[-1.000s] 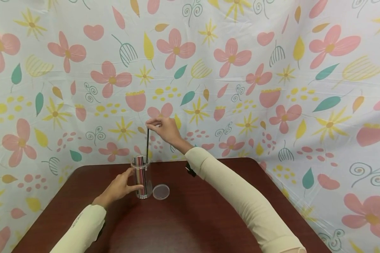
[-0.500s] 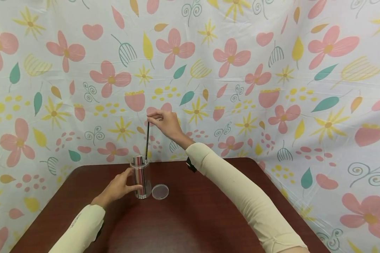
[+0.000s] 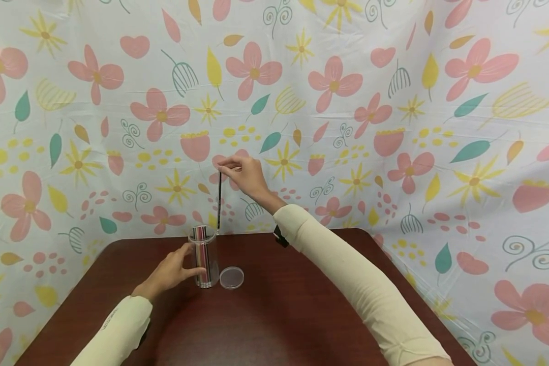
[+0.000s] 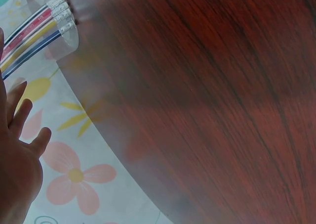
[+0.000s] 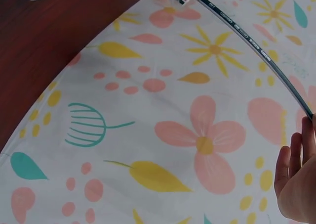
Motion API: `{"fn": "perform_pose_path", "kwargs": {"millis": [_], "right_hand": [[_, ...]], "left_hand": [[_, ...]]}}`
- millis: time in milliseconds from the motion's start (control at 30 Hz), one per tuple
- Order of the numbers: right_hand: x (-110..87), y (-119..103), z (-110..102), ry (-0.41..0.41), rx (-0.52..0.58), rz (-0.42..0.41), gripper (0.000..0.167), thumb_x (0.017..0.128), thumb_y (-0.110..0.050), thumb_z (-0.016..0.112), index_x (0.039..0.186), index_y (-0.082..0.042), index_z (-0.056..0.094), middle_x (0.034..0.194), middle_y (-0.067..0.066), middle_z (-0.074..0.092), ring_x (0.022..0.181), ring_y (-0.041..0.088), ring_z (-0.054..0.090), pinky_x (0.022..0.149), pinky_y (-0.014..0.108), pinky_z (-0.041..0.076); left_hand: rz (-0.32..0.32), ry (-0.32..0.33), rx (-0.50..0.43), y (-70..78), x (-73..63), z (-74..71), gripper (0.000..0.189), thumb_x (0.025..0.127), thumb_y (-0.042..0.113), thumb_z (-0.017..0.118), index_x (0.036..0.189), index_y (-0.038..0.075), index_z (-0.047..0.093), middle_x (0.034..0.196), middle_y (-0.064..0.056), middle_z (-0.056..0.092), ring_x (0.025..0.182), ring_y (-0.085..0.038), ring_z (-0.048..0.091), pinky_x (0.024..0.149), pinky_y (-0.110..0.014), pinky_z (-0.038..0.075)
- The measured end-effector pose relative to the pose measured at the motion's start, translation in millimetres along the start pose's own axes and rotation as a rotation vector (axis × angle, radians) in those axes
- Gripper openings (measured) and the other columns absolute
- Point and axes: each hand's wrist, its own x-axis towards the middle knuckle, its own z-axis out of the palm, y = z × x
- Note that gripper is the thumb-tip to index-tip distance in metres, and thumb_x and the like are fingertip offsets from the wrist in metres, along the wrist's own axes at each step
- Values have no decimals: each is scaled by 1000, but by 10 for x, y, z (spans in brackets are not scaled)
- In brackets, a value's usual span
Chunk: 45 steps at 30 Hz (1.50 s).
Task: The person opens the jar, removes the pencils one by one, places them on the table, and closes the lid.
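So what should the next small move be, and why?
Probably shift the black pencil slightly right: the right hand pinches its top, its lower end hangs close by the top of the jar and might catch, while the left hand holds the jar.

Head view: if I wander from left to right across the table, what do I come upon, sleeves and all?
Left sleeve → left hand → clear container with pencils inside → round clear lid → right sleeve.
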Motion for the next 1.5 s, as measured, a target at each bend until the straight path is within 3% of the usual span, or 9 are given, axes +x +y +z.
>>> {"fn": "perform_pose_path", "kwargs": {"millis": [100, 267, 467, 633, 767, 900, 1100, 1333, 1500], "right_hand": [[-50, 28, -10, -23, -10, 33, 19, 98, -21, 75, 112, -10, 81, 104, 5, 80, 93, 16, 75, 77, 24, 58], [-164, 129, -2, -67, -37, 70, 19, 99, -19, 74, 114, -9, 81, 106, 6, 79, 87, 18, 75, 57, 22, 44], [-409, 294, 38, -127, -35, 117, 18, 100, -20, 73, 113, -10, 80, 105, 6, 79, 84, 20, 75, 57, 18, 45], [-669, 461, 95, -179, -32, 163, 19, 101, -21, 72, 113, -9, 80, 105, 7, 79, 70, 28, 71, 48, 23, 34], [-853, 609, 161, -207, -44, 176, 16, 99, -20, 74, 110, -11, 81, 102, 5, 80, 80, 22, 73, 53, 20, 37], [-1017, 731, 229, -222, -63, 177, 13, 98, -18, 75, 107, -12, 82, 100, 4, 80, 76, 14, 70, 57, 20, 43], [-1207, 841, 290, -239, -81, 169, 13, 97, -18, 77, 106, -11, 82, 98, 4, 80, 89, 17, 75, 71, 27, 58], [-1363, 958, 360, -243, -49, 164, 15, 96, -12, 76, 108, -3, 80, 102, 8, 79, 93, 21, 75, 79, 35, 60], [-1430, 1053, 456, -234, -56, 202, 14, 98, -15, 75, 109, -8, 80, 104, 7, 79, 95, 20, 75, 82, 35, 61]], "left_hand": [[-5, -2, 4, 9, -1, 1, 86, 88, 41, 85, 152, 5, 40, 147, -26, 55, 135, -44, 54, 105, -64, 45], [-20, -9, 0, 12, 5, 4, 87, 87, 40, 85, 153, 7, 39, 148, -24, 55, 136, -43, 54, 106, -64, 45], [3, -3, 0, -19, 9, 9, 87, 87, 41, 85, 152, 5, 40, 147, -26, 55, 134, -44, 55, 104, -64, 46], [3, 0, 0, -43, 1, 21, 90, 87, 43, 85, 153, 4, 39, 147, -26, 55, 135, -44, 54, 106, -64, 45], [0, 1, 3, -29, 2, 23, 90, 87, 44, 84, 154, 3, 38, 147, -26, 55, 135, -45, 53, 106, -64, 44], [-1, 2, 6, -6, -6, 10, 90, 88, 42, 84, 153, 2, 38, 147, -27, 54, 136, -45, 53, 106, -64, 45], [-2, 0, 5, -20, -1, 3, 91, 87, 44, 84, 154, 3, 38, 149, -27, 53, 137, -45, 52, 106, -65, 44], [-11, -6, 4, -34, -4, 13, 92, 87, 45, 84, 155, 4, 38, 149, -26, 53, 137, -45, 52, 106, -64, 44], [-10, -6, 6, -6, 7, -2, 90, 87, 44, 85, 153, 4, 39, 149, -26, 54, 136, -45, 53, 105, -64, 45]]}}
